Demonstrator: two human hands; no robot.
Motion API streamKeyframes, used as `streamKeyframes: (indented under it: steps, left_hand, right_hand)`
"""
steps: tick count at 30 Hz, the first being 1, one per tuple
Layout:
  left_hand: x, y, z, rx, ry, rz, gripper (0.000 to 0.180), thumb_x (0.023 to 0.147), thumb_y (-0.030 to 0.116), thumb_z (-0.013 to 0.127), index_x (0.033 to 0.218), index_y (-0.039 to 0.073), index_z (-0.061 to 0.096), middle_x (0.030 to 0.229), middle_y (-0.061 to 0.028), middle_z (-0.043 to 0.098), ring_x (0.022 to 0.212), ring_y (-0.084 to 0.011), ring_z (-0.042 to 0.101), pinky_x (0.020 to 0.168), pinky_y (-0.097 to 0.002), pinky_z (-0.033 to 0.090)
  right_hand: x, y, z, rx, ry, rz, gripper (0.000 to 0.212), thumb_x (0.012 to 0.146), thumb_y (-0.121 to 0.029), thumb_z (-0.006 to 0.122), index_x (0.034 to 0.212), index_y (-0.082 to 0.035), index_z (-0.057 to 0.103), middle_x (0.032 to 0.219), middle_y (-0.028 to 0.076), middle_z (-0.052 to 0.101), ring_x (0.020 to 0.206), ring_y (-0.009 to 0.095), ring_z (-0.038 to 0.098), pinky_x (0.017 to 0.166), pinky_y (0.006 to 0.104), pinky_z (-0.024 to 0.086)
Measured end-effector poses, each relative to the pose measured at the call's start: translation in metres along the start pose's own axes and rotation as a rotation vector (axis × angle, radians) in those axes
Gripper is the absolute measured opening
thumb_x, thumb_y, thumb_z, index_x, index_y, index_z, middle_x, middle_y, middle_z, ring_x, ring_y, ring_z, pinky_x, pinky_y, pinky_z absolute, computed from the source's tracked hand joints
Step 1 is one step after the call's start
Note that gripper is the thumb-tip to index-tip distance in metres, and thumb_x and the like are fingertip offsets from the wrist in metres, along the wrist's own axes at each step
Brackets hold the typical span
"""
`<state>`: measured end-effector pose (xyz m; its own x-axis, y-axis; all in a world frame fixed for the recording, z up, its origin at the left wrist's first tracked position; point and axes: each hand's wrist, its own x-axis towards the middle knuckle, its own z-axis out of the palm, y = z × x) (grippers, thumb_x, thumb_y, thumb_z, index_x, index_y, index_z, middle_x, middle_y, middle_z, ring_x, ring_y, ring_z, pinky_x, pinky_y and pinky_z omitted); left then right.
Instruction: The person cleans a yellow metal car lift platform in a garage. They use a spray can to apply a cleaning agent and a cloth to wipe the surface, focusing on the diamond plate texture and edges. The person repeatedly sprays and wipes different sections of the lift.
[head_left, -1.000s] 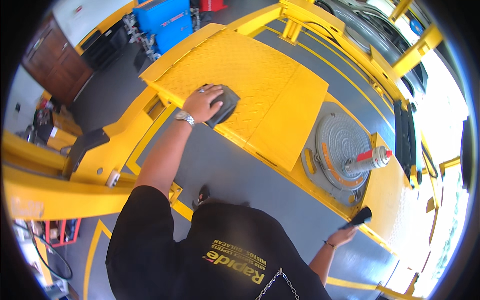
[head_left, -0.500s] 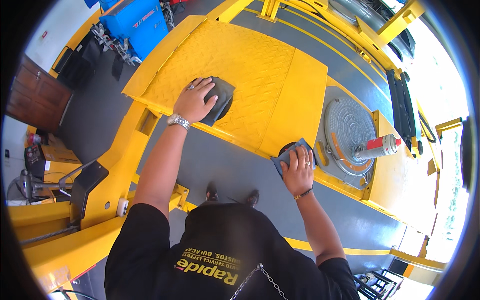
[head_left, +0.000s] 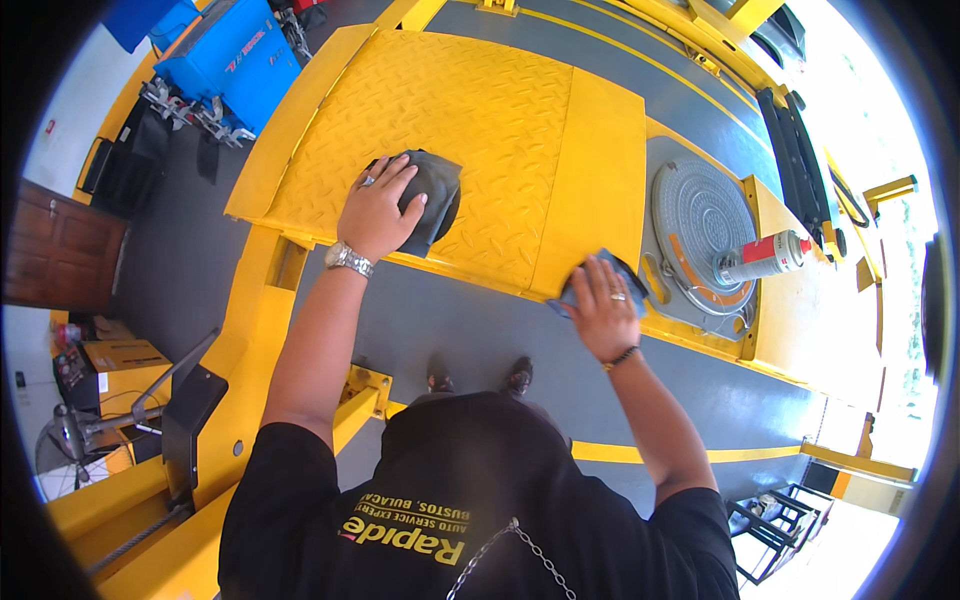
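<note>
left hand spread flat on crumpled dark rag atop ribbed yellow plate, right hand flat on blue cloth

Spray can on turntable, right of ramp.

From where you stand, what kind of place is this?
Most likely a car service workshop: a yellow checker-plate ramp, a round turnplate set into it with a spray can on top, and blue shop equipment nearby.
</note>
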<state>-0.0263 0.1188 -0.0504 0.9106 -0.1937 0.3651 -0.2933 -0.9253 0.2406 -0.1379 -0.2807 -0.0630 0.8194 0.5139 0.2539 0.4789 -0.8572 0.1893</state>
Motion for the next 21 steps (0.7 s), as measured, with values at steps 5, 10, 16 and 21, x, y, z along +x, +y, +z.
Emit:
streamKeyframes:
  steps: [5, 10, 16, 21]
  left_hand:
    - [-0.003, 0.008, 0.004, -0.04, 0.082, -0.039, 0.043, 0.098, 0.038, 0.064, 0.126, 0.007, 0.074, 0.145, -0.0079, 0.066, 0.141, -0.0301, 0.055, 0.115, -0.0472, 0.043]
    - [0.0, 0.013, 0.006, -0.056, 0.117, -0.016, 0.039, 0.097, 0.034, 0.066, 0.122, 0.005, 0.075, 0.14, -0.0094, 0.069, 0.137, -0.0306, 0.058, 0.113, -0.0474, 0.044]
    - [-0.003, 0.026, -0.016, -0.08, 0.365, 0.203, 0.032, 0.093, 0.024, 0.072, 0.117, 0.004, 0.074, 0.129, -0.0135, 0.072, 0.129, -0.036, 0.061, 0.109, -0.0499, 0.047]
    - [-0.02, 0.123, -0.025, -0.321, -0.081, 0.55, 0.041, 0.096, 0.025, 0.07, 0.129, 0.0, 0.066, 0.148, -0.0172, 0.059, 0.138, -0.0386, 0.055, 0.116, -0.0543, 0.042]
  right_hand:
    - [-0.018, 0.028, -0.001, 0.048, 0.051, -0.058, 0.076, 0.088, -0.051, 0.077, 0.142, -0.002, 0.057, 0.153, 0.021, 0.055, 0.144, 0.037, 0.052, 0.117, 0.05, 0.045]
    - [0.037, -0.032, -0.014, 0.038, -0.151, 0.05, 0.081, 0.096, -0.062, 0.063, 0.145, 0.002, 0.053, 0.158, 0.025, 0.047, 0.15, 0.04, 0.043, 0.122, 0.051, 0.038]
    - [0.094, -0.097, -0.021, 0.553, 0.205, 0.113, 0.06, 0.099, -0.041, 0.067, 0.141, 0.0, 0.057, 0.149, 0.026, 0.054, 0.144, 0.041, 0.049, 0.119, 0.0518, 0.043]
    - [0.014, -0.069, -0.053, 0.717, 0.488, 0.123, 0.043, 0.089, -0.017, 0.075, 0.128, -0.001, 0.066, 0.139, 0.025, 0.059, 0.127, 0.044, 0.06, 0.109, 0.0531, 0.049]
